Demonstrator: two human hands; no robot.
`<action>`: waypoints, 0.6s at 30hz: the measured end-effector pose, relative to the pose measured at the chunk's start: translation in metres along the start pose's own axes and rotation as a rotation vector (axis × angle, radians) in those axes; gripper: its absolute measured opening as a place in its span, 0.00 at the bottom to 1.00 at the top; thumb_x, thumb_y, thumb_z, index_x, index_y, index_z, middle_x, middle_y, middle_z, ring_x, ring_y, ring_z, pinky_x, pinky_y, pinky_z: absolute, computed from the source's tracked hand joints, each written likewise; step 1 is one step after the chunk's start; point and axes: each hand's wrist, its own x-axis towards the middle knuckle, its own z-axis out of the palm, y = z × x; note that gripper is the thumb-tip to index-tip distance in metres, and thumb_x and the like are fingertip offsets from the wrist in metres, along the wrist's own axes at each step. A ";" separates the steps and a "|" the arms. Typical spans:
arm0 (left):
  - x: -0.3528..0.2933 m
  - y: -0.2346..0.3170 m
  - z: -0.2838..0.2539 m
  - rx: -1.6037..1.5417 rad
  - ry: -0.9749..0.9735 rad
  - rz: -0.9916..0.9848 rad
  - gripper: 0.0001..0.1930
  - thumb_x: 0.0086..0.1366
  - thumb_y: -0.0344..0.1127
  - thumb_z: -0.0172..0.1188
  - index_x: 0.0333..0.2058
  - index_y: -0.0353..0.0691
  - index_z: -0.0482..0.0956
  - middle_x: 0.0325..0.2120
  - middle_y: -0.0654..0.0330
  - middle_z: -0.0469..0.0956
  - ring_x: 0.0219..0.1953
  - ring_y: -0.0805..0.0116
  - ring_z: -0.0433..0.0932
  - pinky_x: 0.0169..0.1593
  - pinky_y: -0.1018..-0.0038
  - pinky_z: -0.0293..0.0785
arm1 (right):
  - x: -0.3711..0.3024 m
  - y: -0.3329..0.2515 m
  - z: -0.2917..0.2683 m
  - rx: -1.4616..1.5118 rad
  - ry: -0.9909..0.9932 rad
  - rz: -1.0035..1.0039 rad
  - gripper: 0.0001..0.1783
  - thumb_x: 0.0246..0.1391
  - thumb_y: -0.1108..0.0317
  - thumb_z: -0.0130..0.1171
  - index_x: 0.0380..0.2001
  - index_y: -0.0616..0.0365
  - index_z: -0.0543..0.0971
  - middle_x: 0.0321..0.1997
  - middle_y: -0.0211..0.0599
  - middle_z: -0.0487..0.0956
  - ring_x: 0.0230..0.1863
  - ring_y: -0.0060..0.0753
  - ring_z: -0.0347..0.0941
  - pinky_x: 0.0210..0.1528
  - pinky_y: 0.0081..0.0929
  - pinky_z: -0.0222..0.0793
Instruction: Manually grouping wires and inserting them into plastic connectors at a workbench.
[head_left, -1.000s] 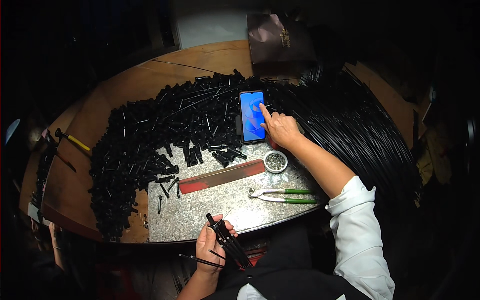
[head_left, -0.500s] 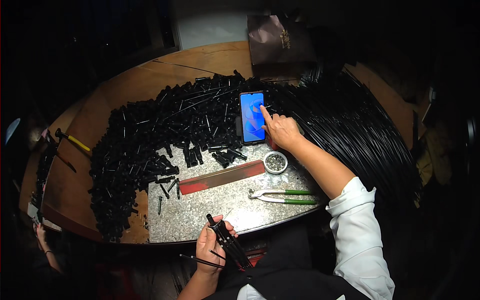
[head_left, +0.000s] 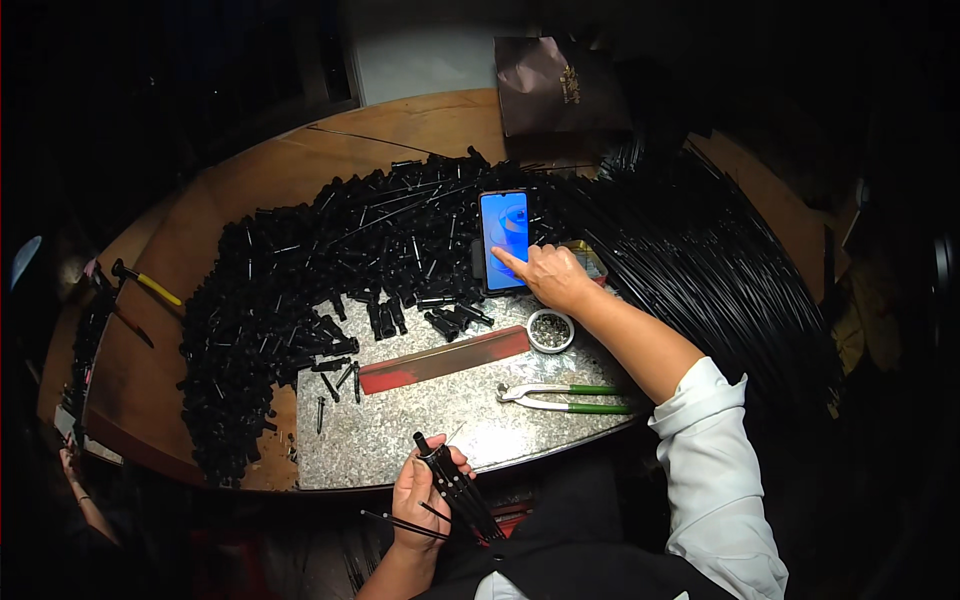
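My left hand (head_left: 420, 482) is closed around a bundle of thin black rods (head_left: 470, 500) below the table's front edge. The rods fan out downward from a dark cylindrical piece at the top, and several point left past my wrist. My right hand (head_left: 555, 275) reaches over the table, its index finger stretched onto the lower part of a phone screen (head_left: 508, 225) and the other fingers curled. No object shows in that hand. Lit in blue with curved shapes, the phone stands propped upright against the pile behind it.
A heap of small black parts (head_left: 290, 255) covers the left and middle. Long black rods (head_left: 700, 250) lie at right. On the speckled slab (head_left: 400, 440) are a red-brown bar (head_left: 445, 358), a small dish (head_left: 550, 331) and green-handled pincers (head_left: 565, 397). A hammer (head_left: 148, 283) lies far left; a dark bag (head_left: 555, 90) stands behind.
My right index finger has moved down and left across the phone screen, from its upper part to its lower left. My left hand keeps its hold on the rods.
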 end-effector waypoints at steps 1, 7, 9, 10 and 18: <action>0.000 0.000 0.000 -0.001 0.002 -0.006 0.18 0.70 0.39 0.40 0.50 0.31 0.64 0.35 0.51 0.72 0.37 0.64 0.73 0.45 0.67 0.72 | 0.000 0.000 0.001 -0.001 0.001 -0.002 0.30 0.56 0.61 0.48 0.63 0.44 0.57 0.23 0.40 0.72 0.22 0.36 0.72 0.23 0.31 0.69; 0.001 0.000 -0.004 0.008 -0.034 -0.001 0.19 0.70 0.40 0.41 0.51 0.31 0.64 0.36 0.52 0.73 0.37 0.65 0.73 0.44 0.69 0.72 | -0.013 0.005 0.013 -0.005 0.045 0.039 0.27 0.56 0.60 0.47 0.57 0.61 0.64 0.24 0.37 0.74 0.23 0.33 0.73 0.24 0.29 0.69; 0.000 0.000 -0.006 0.017 -0.028 -0.001 0.19 0.70 0.41 0.41 0.51 0.32 0.63 0.36 0.52 0.73 0.37 0.66 0.73 0.44 0.70 0.72 | -0.014 0.005 0.012 -0.014 0.031 0.046 0.27 0.56 0.59 0.47 0.57 0.60 0.64 0.24 0.37 0.74 0.23 0.33 0.73 0.24 0.29 0.69; 0.000 0.000 -0.007 0.029 -0.023 -0.003 0.19 0.69 0.41 0.41 0.51 0.32 0.63 0.36 0.52 0.73 0.37 0.66 0.73 0.44 0.70 0.72 | -0.015 0.006 0.012 -0.021 0.016 0.057 0.27 0.56 0.59 0.47 0.57 0.59 0.64 0.24 0.38 0.74 0.23 0.33 0.73 0.23 0.29 0.69; 0.000 0.000 -0.006 0.017 -0.030 -0.005 0.20 0.69 0.41 0.42 0.51 0.31 0.63 0.36 0.52 0.72 0.37 0.66 0.74 0.45 0.70 0.72 | -0.019 0.007 0.010 -0.003 -0.029 0.084 0.28 0.56 0.60 0.46 0.59 0.58 0.61 0.24 0.38 0.74 0.23 0.34 0.74 0.23 0.30 0.70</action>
